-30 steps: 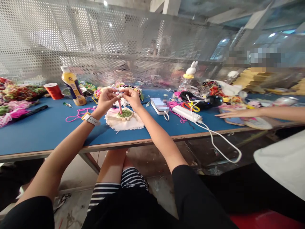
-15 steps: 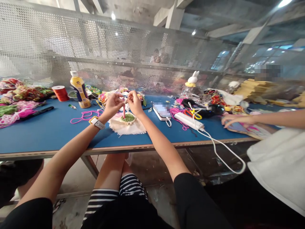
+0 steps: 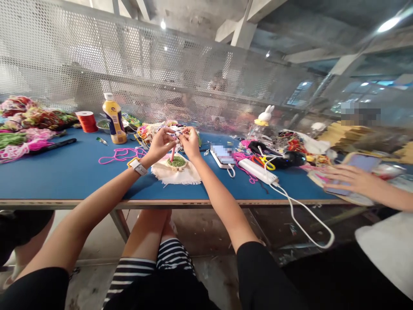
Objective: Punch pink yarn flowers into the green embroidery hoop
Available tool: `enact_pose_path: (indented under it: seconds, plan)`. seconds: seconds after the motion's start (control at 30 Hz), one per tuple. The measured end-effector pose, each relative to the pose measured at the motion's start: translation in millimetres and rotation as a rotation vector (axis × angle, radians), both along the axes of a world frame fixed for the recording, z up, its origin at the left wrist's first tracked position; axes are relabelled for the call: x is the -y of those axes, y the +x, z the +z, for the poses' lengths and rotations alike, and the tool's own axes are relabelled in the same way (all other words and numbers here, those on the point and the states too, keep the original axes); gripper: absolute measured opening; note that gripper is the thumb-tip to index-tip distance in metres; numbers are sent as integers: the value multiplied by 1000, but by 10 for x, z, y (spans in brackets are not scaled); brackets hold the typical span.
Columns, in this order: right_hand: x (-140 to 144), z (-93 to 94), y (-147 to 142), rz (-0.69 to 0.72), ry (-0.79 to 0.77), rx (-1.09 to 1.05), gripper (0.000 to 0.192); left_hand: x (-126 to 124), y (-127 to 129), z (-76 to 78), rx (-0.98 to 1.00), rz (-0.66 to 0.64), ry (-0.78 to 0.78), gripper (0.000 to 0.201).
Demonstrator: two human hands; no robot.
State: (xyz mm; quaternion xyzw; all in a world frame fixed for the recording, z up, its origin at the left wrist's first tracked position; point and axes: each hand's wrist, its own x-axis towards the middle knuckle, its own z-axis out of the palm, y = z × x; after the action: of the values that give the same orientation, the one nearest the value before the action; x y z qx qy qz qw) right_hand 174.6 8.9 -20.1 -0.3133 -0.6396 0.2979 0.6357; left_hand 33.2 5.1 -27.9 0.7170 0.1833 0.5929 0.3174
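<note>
co-worker's hand (image 3: 350, 180) now on phone | left hand (image 3: 160, 145), right hand (image 3: 190, 142) both pinching pink tool (image 3: 173, 153) over hoop (image 3: 176, 162)

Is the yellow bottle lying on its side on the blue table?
No, the yellow bottle stands upright on the blue table, white cap on top, beside the red spool.

A craft workshop in an industrial building: a long blue workbench (image 3: 64, 181) backed by a perforated metal screen (image 3: 97, 64) under bare concrete beams. Yarn heaps (image 3: 22, 125) crowd its far left corner, with a red thread spool (image 3: 86, 121) beside them.
</note>
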Motion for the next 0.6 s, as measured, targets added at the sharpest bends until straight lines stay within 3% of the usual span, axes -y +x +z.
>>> enact_pose_path:
  seconds: [0.27, 0.6]
  plan:
    - [7, -3, 4, 9, -85, -66, 37, -11, 15, -29, 13, 16, 65, 38]
    - [-17, 47, 100, 22, -139, -47, 47, -38, 9, -43, 36, -21, 24, 41]
